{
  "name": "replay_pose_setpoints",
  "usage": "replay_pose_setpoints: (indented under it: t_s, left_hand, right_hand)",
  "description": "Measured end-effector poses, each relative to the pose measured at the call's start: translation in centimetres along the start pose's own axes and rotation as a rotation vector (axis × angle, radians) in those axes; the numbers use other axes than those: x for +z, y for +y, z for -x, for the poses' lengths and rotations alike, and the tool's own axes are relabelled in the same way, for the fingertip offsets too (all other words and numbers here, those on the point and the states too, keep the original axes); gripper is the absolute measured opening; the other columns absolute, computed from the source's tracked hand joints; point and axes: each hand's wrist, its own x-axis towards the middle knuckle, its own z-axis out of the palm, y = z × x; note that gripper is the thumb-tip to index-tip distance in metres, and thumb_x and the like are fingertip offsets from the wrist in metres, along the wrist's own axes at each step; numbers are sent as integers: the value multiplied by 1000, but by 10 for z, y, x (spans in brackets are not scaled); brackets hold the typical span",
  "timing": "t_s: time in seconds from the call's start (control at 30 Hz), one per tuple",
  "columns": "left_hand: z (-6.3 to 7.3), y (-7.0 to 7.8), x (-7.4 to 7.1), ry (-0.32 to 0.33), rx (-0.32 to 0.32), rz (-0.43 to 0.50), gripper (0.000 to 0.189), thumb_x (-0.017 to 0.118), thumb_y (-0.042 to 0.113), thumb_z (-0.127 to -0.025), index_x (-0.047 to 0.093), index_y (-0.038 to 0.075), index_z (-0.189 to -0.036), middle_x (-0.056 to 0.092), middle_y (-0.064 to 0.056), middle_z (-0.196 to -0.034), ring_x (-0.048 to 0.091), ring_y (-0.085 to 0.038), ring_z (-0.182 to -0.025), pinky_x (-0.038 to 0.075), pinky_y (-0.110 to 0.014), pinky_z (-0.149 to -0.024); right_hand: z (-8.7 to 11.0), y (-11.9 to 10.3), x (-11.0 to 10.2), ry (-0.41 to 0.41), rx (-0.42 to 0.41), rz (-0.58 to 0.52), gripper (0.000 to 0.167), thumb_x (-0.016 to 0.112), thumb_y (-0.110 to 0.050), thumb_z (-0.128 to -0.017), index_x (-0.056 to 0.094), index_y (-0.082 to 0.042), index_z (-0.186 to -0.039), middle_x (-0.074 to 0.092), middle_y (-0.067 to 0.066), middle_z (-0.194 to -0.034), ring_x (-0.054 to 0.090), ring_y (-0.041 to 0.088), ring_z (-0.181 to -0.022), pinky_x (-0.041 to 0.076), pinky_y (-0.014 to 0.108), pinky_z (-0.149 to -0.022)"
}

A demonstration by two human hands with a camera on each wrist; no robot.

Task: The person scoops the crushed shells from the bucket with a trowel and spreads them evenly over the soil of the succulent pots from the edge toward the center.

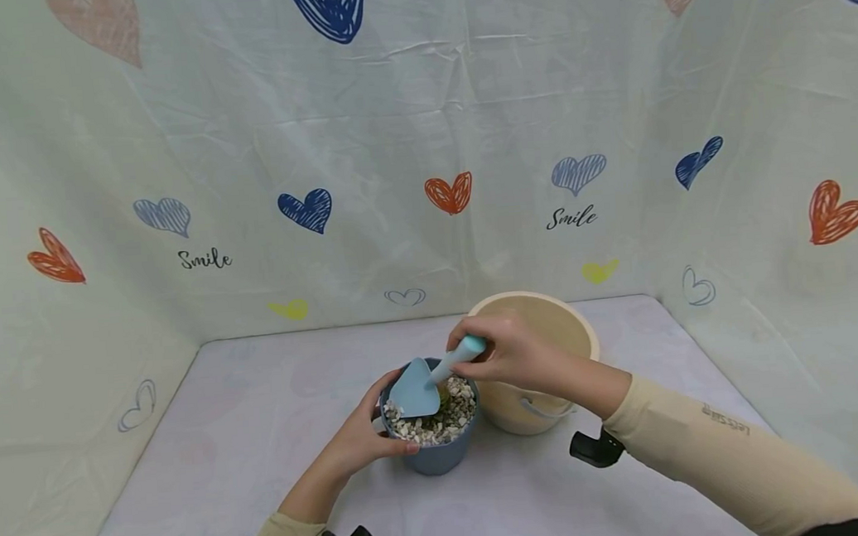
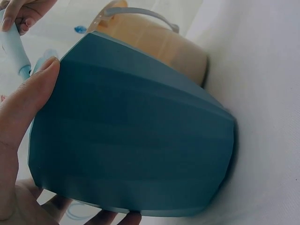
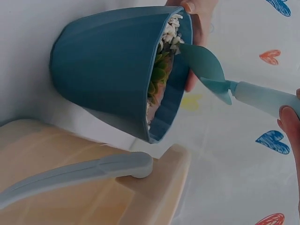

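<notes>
A blue-grey plant pot (image 1: 442, 456) stands on the table, filled near its rim with pale pebbles (image 1: 450, 420). Green succulent leaves (image 3: 160, 72) show inside it in the right wrist view. My left hand (image 1: 369, 430) grips the pot by its left side, thumb near the front rim and fingers round the far side. With my right hand (image 1: 505, 350) I hold a small light-blue trowel (image 1: 415, 389) by its handle. The trowel's blade is over the pot's left part, its tip at the pebbles in the right wrist view.
Right behind the pot stands a cream bucket (image 1: 525, 415) with a grey handle (image 3: 79, 178), close to the pot's right side. A white cloth (image 1: 259, 396) covers the table. Sheets printed with hearts (image 1: 305, 210) hang round the back and sides.
</notes>
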Motion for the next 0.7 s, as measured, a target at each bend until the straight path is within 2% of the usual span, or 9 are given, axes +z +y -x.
replay_pose_setpoints:
  t_s: [0.13,0.7]
  left_hand:
    - [0,-1,0,-5,0,15,108,90,14,-67,27,23,-154,24,-20,-154,26,-50,-135,41,-63,-94]
    - [0,0,1,7,-8,23,107,90,13,-67,27,20,-154,29,-19,-151,28,-48,-135,42,-61,-96]
  right_hand:
    - [1,0,-1,5,-12,1,22,81,-4,-78,66,-9,-93,65,-3,-82,57,4,-64,55,26,-56]
    - [2,3,0,10,-87,29,23,82,-3,-77,67,-7,-94,70,-1,-88,60,5,-67,53,21,-58]
